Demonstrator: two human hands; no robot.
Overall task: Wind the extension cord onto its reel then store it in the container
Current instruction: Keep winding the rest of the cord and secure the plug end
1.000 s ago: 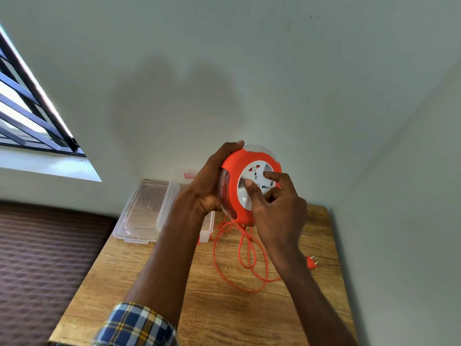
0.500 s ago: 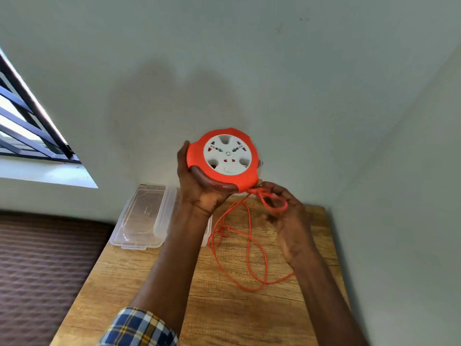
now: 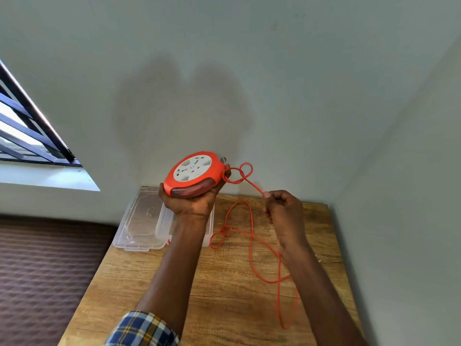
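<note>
A wooden table (image 3: 224, 295) stands against the wall. At its far left corner lies the clear container (image 3: 147, 221) with its lid. Above the container, the left hand (image 3: 192, 203) cups the orange reel (image 3: 194, 174) from below, while right of the reel the right hand (image 3: 284, 211) pinches the orange cord (image 3: 252, 245), whose loose loops trail down onto the table.

The left hand (image 3: 193, 203) and forearm hide much of the clear container (image 3: 163, 221); the cord's (image 3: 252, 245) plug is unseen
</note>
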